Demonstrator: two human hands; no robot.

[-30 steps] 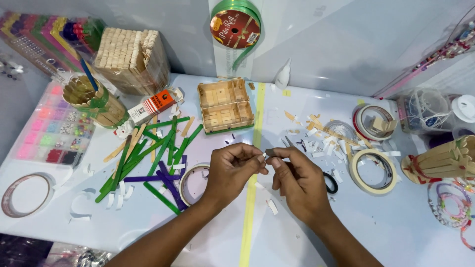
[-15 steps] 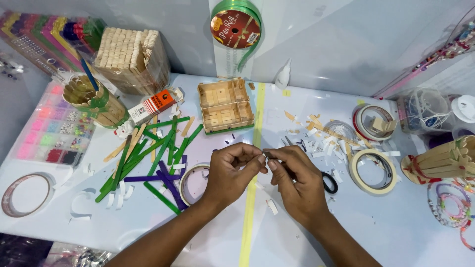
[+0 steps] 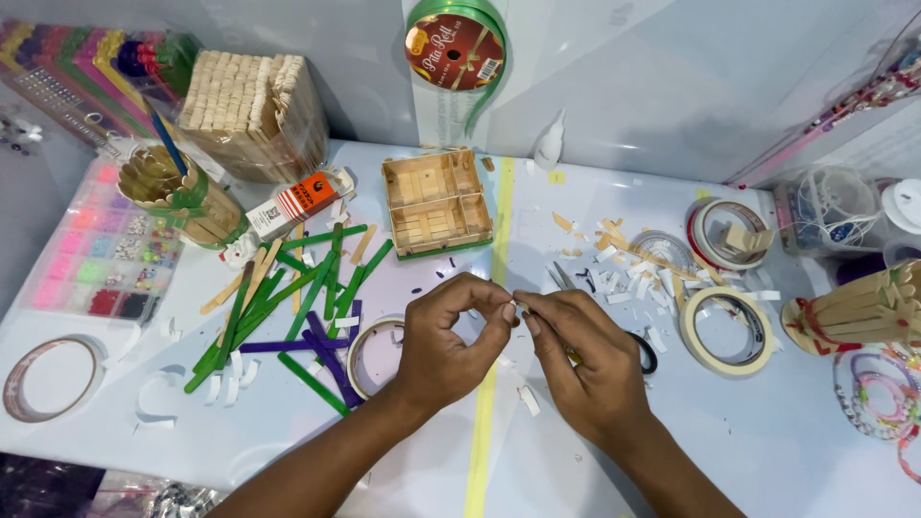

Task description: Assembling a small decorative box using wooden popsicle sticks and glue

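left hand [image 3: 446, 341]: over the table's middle, thumb and forefinger pinched together on a tiny pale scrap [image 3: 519, 308]; the other fingers curl loosely into an open ring.
right hand [image 3: 582, 360]: fingertips pinched on the same scrap from the other side; what looks like a slim tool handle lies under its palm, but i cannot tell whether the hand grips it.
scrap: held in the air between both hands, just above the yellow stripe [image 3: 484, 422]; too small to tell whether it is tape, paper or wood.
box [image 3: 435, 203]: a small tray of pale sticks with inner dividers, already put together, standing behind the hands on a green base.
done, as i judge it: the box walls and partitions look finished; many white bits [image 3: 614, 278] already lie cut or peeled beside it.
left, as i judge it: green sticks [image 3: 307, 288] and purple sticks [image 3: 321, 350] lie loose in a heap, not yet joined to anything; the scrap in the fingers is not yet placed.
glue [image 3: 288, 209]: a tube lying near the green sticks, well apart from both hands.
tape rolls: one ring [image 3: 365, 350] just left of the left hand, partly under the sticks; another [image 3: 724, 331] to the right of the right hand.
scissors [image 3: 643, 350]: black handles show past the right hand, blades pointing towards the box.
stick stock [image 3: 245, 110]: a full bundle of plain sticks at the back left, apparently plenty in reserve.
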